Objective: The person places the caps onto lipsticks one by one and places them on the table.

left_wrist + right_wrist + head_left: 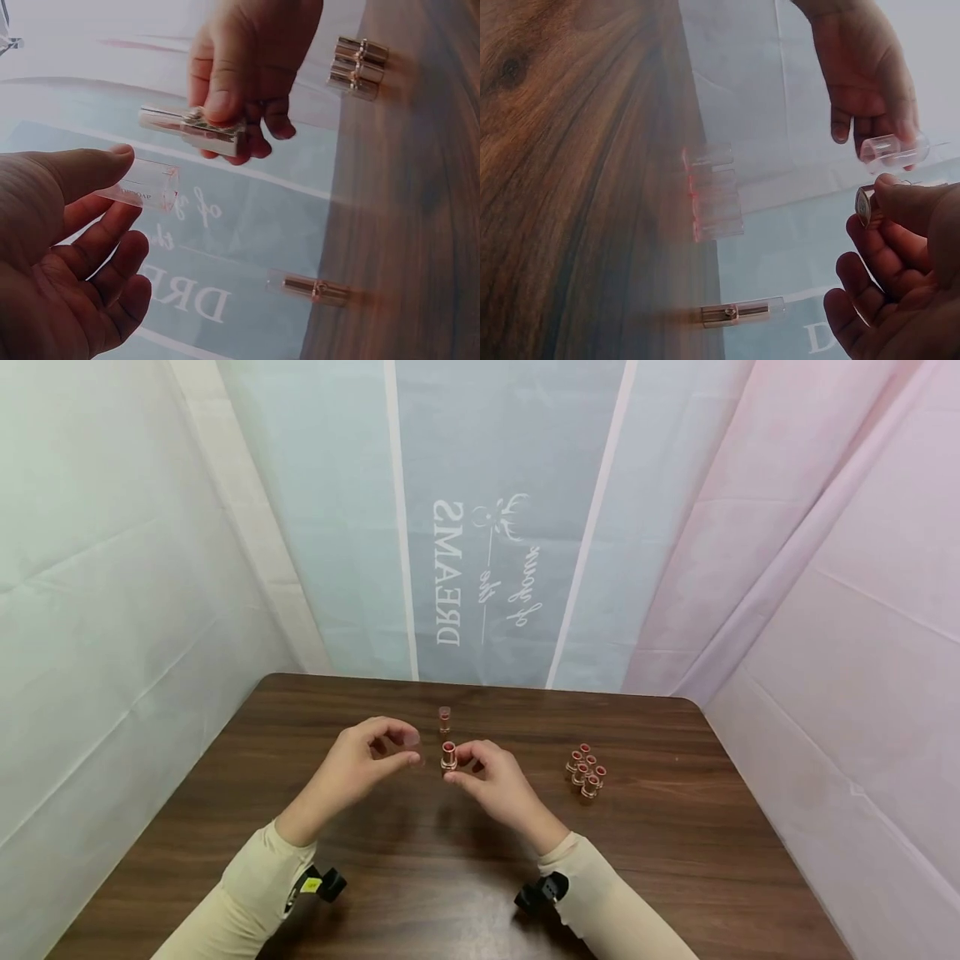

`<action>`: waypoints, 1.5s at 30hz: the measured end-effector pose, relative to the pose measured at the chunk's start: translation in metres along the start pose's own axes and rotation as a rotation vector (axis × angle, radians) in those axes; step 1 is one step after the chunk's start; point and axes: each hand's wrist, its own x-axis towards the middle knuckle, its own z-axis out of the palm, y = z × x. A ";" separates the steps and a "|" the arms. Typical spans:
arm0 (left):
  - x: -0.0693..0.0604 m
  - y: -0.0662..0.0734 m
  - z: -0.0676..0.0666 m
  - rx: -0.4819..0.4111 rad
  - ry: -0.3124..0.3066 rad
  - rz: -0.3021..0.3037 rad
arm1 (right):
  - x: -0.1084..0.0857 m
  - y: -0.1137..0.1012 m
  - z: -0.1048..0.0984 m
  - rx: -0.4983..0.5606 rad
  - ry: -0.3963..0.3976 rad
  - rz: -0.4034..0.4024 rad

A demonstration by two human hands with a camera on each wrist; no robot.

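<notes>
My left hand point(360, 764) pinches a clear cap point(154, 184) between thumb and index finger; the cap is faint in the head view. In my right hand point(498, 781) is a rose-gold lipstick tube point(448, 755), upright and without a cap, gripped near its base by thumb and fingers. Cap and tube are apart, the cap to the left of the tube. Behind them a capped lipstick point(445, 720) stands on the table.
On the wooden table point(660, 860), a cluster of several uncapped tubes point(590, 785) stands to the right. Several clear caps point(716, 214) stand on the table in the right wrist view. Curtains surround the table's back and sides.
</notes>
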 end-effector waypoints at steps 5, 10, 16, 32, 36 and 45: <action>0.006 0.011 -0.006 0.003 0.001 0.029 | 0.002 0.003 0.003 0.007 -0.006 -0.001; 0.020 0.027 -0.007 0.023 0.005 0.089 | 0.002 0.005 0.003 0.011 -0.010 -0.016; 0.035 0.041 -0.001 0.036 -0.014 0.175 | 0.001 0.005 0.000 0.007 -0.017 -0.012; 0.042 0.039 0.013 0.076 -0.111 0.162 | 0.003 -0.002 -0.010 0.010 0.001 -0.041; 0.041 0.038 0.016 0.057 -0.127 0.152 | 0.003 -0.003 -0.011 0.018 0.008 -0.049; 0.039 0.039 0.017 0.057 -0.142 0.144 | 0.001 -0.003 -0.014 0.027 0.001 -0.046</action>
